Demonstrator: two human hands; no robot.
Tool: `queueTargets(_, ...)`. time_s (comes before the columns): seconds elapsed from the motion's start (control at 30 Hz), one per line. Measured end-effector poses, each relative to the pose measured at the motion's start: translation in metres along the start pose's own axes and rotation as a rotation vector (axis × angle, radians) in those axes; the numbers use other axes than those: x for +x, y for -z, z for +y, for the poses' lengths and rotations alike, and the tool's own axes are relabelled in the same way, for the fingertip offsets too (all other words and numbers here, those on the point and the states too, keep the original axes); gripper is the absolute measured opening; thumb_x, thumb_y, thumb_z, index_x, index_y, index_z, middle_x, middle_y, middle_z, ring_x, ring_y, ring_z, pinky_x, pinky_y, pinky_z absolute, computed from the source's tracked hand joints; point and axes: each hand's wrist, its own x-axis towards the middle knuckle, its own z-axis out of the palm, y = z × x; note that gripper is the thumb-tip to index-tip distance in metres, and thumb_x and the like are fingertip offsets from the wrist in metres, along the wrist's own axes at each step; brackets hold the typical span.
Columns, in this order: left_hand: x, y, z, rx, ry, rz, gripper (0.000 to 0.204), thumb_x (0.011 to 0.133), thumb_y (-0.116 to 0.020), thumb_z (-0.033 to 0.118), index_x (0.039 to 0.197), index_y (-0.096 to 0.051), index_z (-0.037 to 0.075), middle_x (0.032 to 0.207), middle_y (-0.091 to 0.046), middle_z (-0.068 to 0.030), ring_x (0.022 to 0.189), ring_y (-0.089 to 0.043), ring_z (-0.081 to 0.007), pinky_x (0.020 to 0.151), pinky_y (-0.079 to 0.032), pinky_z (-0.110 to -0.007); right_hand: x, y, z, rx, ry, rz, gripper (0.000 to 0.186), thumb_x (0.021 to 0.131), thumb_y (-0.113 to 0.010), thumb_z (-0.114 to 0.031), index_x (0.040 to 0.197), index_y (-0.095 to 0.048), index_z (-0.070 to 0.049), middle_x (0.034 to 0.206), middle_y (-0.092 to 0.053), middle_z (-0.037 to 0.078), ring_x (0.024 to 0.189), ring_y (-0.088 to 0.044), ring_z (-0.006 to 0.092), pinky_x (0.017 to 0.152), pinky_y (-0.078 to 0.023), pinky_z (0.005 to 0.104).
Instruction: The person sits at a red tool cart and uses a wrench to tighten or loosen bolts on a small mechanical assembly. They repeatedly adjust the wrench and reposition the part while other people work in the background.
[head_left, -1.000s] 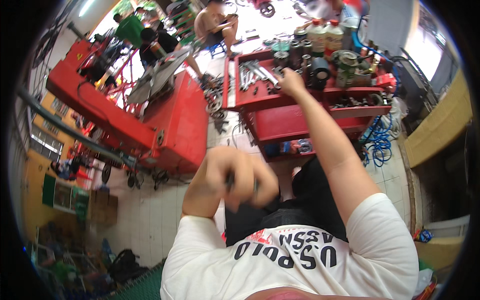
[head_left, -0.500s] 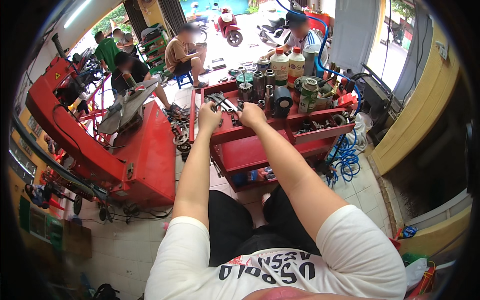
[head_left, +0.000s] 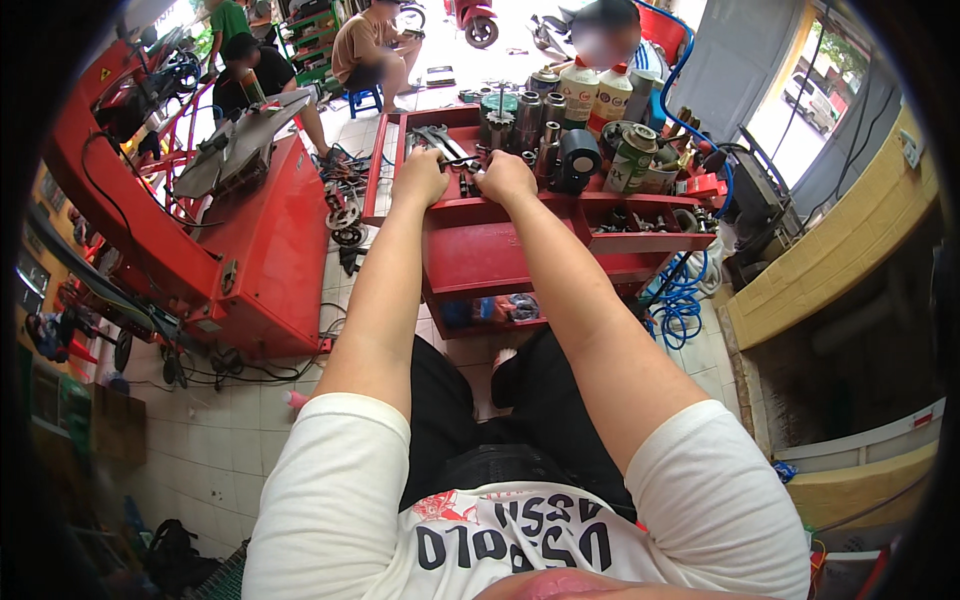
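Both my arms reach forward over the top tray of a red tool trolley (head_left: 500, 214). My left hand (head_left: 420, 180) is closed around a slim dark rod-like tool (head_left: 459, 160), which points toward the right hand. My right hand (head_left: 508, 180) is closed too, its fingertips at a small dark piece at the rod's other end. Whether the two pieces are joined is too small to tell. Silver wrenches (head_left: 432, 136) lie in the tray just beyond my left hand. Metal sockets (head_left: 548, 150) stand upright to the right of my right hand.
A round black object (head_left: 577, 160), a green-and-white can (head_left: 631, 160) and white bottles (head_left: 578, 92) crowd the trolley's right side. Blue hose (head_left: 677, 320) coils beside it. A red machine (head_left: 265, 250) stands left. One person (head_left: 372, 50) sits beyond the trolley; another leans close behind the bottles.
My view has shifted, and the trolley appears nearer. The dark rod now spans between my hands, where before they held dark pieces apart. The person behind the bottles appears closer.
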Motion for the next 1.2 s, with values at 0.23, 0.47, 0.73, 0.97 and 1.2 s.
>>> queueTargets(0.23, 0.003, -0.004, -0.003, -0.014, -0.066, 0.026, 0.028, 0.083, -0.073, 0.015, 0.111, -0.072, 0.008, 0.117, -0.067, -0.0182, 0.111, -0.066, -0.0385, 0.095, -0.055, -0.047, -0.011, -0.003, 0.0, -0.031, 0.207, 0.12, 0.052, 0.087, -0.08, -0.042, 0.132, -0.069, -0.017, 0.124, -0.066, 0.012, 0.116, -0.067, 0.0359, 0.099, -0.055, 0.0463)
queueTargets(0.47, 0.003, -0.008, -0.002, -0.063, -0.126, 0.046, 0.028, 0.086, -0.068, 0.01, 0.113, -0.074, 0.014, 0.121, -0.067, -0.0152, 0.11, -0.068, -0.0387, 0.095, -0.057, -0.048, -0.007, -0.004, 0.0, -0.144, 0.396, 0.141, 0.029, 0.098, -0.067, -0.036, 0.116, -0.075, -0.015, 0.116, -0.068, 0.014, 0.111, -0.068, 0.0359, 0.094, -0.056, 0.0479)
queueTargets(0.73, 0.0, -0.005, 0.005, -0.106, -0.127, 0.194, 0.069, 0.082, -0.076, 0.013, 0.145, -0.049, 0.021, 0.131, -0.056, -0.0196, 0.118, -0.064, -0.0418, 0.098, -0.056, -0.05, -0.014, -0.003, -0.003, -0.121, 0.185, 0.218, 0.033, 0.1, -0.059, -0.033, 0.097, -0.078, -0.007, 0.098, -0.076, 0.02, 0.095, -0.075, 0.0386, 0.085, -0.058, 0.05)
queueTargets(0.97, 0.002, -0.003, 0.003, -0.082, -0.075, 0.214, 0.075, 0.083, -0.077, 0.018, 0.146, -0.038, 0.011, 0.134, -0.055, -0.022, 0.118, -0.064, -0.0433, 0.099, -0.055, -0.051, -0.021, 0.0, -0.006, -0.059, -0.05, 0.353, 0.052, 0.107, -0.044, -0.034, 0.086, -0.08, -0.004, 0.09, -0.078, 0.02, 0.087, -0.076, 0.0391, 0.078, -0.06, 0.0498)
queueTargets(1.2, 0.006, -0.009, -0.005, -0.105, -0.043, 0.195, 0.062, 0.085, -0.073, 0.021, 0.139, -0.046, 0.008, 0.136, -0.058, -0.0228, 0.119, -0.064, -0.0429, 0.1, -0.054, -0.051, -0.02, 0.0, -0.008, -0.011, -0.204, 0.39, 0.052, 0.106, -0.041, -0.032, 0.087, -0.08, -0.003, 0.091, -0.078, 0.02, 0.087, -0.077, 0.0392, 0.078, -0.061, 0.0499)
